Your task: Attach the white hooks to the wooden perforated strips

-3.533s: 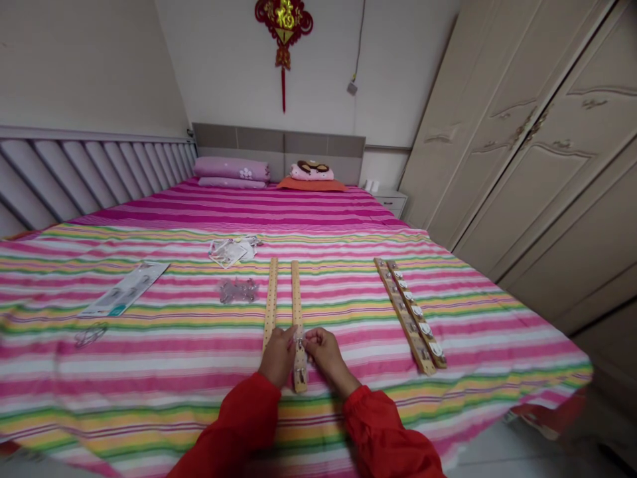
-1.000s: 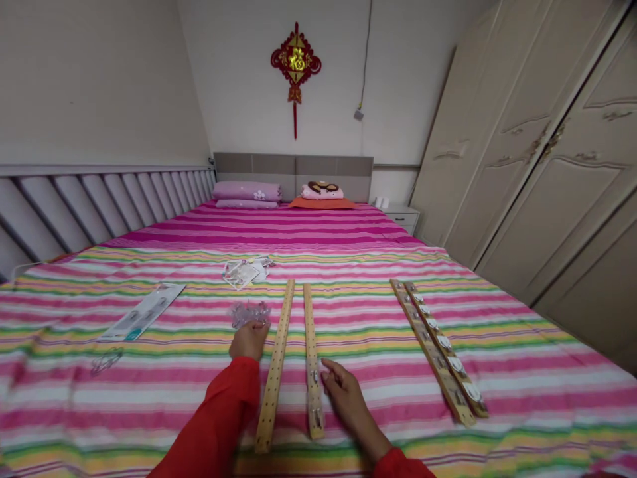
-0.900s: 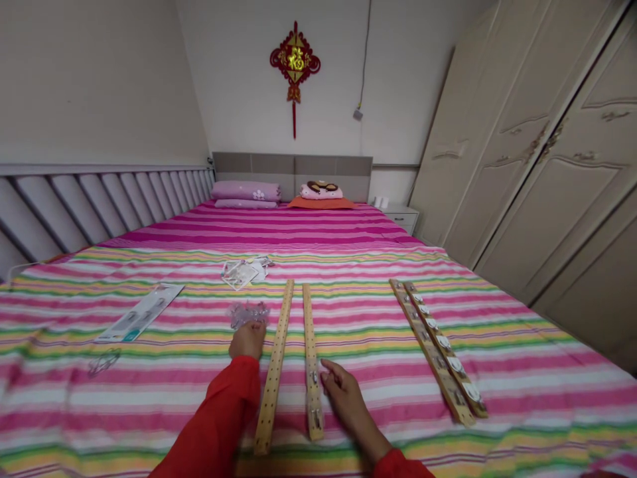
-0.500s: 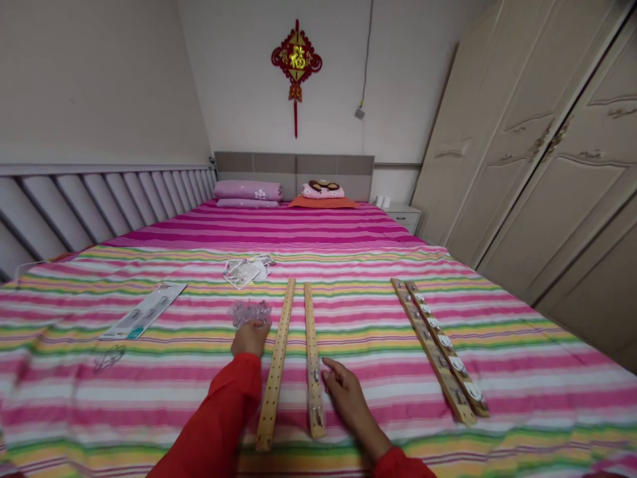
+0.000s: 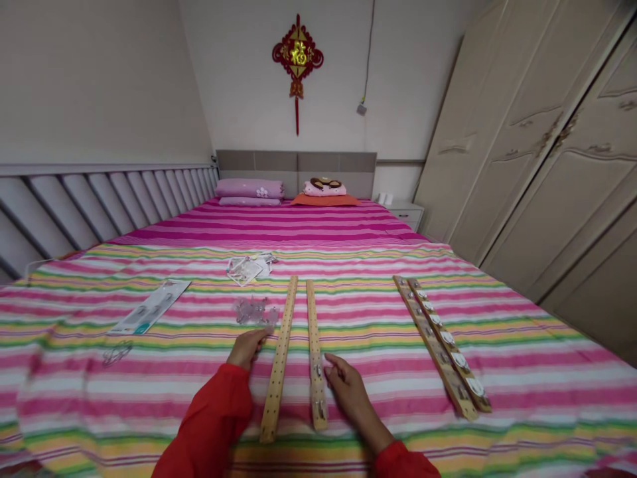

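Note:
My left hand (image 5: 246, 348) is closed in a pinch on a small clear plastic hook (image 5: 269, 328), just left of a perforated wooden strip (image 5: 279, 362). Beyond it lies a loose pile of similar clear hooks (image 5: 250, 311). My right hand (image 5: 348, 388) rests beside a second wooden strip (image 5: 312, 332), its index finger stretched out and the thumb apart, holding nothing. Two clear hooks with metal parts sit on the near end of that strip, the upper hook (image 5: 318, 369) close to my fingertips and the lower hook (image 5: 321, 409) below it.
At the right lie two strips, one with clear hooks (image 5: 440, 355) and one with white round hooks (image 5: 458, 360). A flat package (image 5: 149, 309) and a clear loop (image 5: 117, 353) lie left. Clear packets (image 5: 246, 269) sit farther back on the striped sheet (image 5: 164, 398).
My left hand has drawn back from the pile of clear hooks, toward me, with one small hook between its fingers. My right hand stays beside the strip.

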Tool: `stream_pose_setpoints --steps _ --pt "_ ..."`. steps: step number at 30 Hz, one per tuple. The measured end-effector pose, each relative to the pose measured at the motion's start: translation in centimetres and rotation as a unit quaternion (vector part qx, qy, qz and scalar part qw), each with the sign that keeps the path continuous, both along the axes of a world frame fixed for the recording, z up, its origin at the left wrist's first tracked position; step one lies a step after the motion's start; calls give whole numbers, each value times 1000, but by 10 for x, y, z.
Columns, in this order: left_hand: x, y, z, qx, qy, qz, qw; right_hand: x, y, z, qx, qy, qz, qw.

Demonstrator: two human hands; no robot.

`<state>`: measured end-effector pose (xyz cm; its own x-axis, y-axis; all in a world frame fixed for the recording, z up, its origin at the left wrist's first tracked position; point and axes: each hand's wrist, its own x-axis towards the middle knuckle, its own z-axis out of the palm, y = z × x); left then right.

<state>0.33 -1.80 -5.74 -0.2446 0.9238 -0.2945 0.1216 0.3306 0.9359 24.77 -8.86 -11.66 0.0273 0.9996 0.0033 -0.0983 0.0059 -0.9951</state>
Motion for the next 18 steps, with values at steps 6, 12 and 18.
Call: stream_pose_setpoints --steps 6,12,18 --pt "11 -25 17 -24 -157 -53 986 1 -2 4 -4 5 4 1000" --pt "39 -56 30 68 -131 -73 986 1 -2 4 2 19 -7 1000" --pt "63 -80 38 177 12 -78 981 3 -4 7 -1 61 -3 998"
